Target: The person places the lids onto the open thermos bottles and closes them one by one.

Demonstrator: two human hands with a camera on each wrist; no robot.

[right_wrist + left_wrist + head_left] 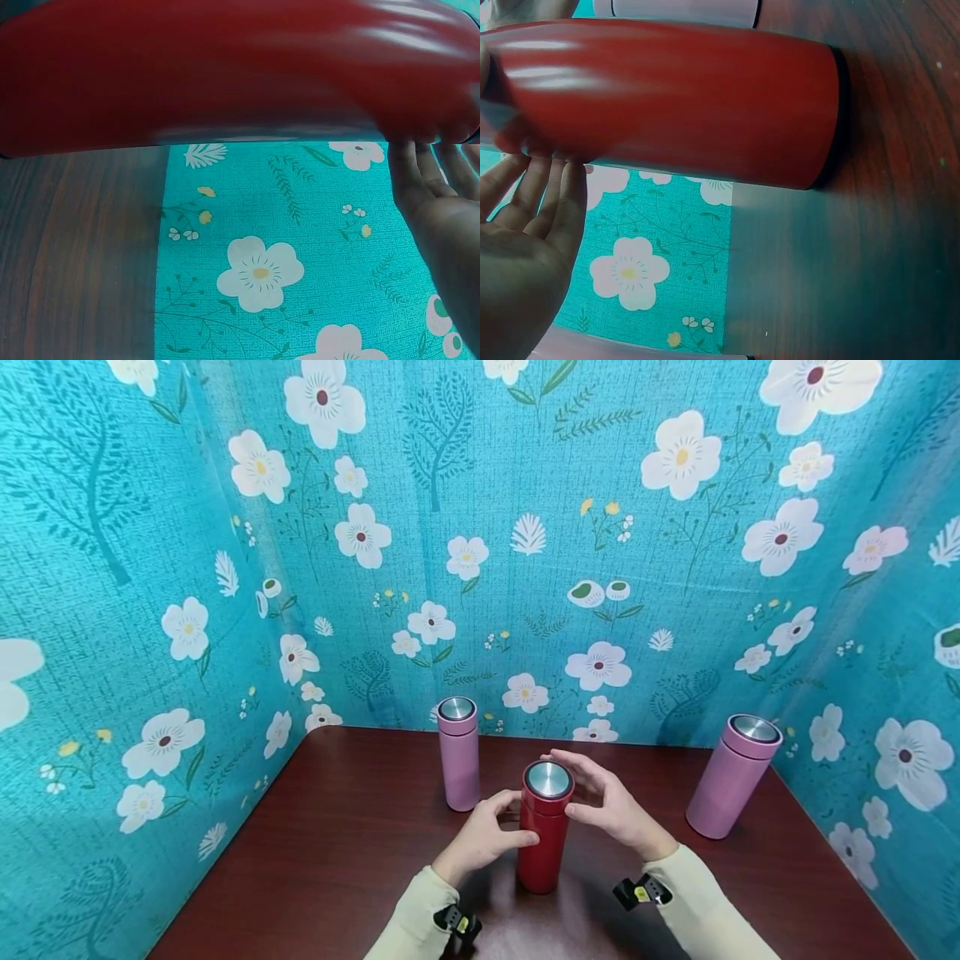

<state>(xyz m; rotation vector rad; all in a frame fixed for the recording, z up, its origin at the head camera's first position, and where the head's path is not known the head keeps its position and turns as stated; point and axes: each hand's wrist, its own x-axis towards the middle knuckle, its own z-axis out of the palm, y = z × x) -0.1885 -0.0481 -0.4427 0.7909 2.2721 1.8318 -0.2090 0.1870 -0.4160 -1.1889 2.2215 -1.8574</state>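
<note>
A red thermos flask with a silver-topped lid is upright at the middle of the table, between both hands. My left hand holds its side, thumb across the front and fingers reaching behind. Higher up, around the lid, my right hand grips from the other side, its thumb at the lid's lower edge. In the left wrist view, fingertips meet the red body. The right wrist view has fingers partly hidden behind the flask.
A pink thermos flask stands behind and left of the red one. Another pink thermos flask is at the right of the dark wooden table. Blue flowered cloth hangs along the back and sides.
</note>
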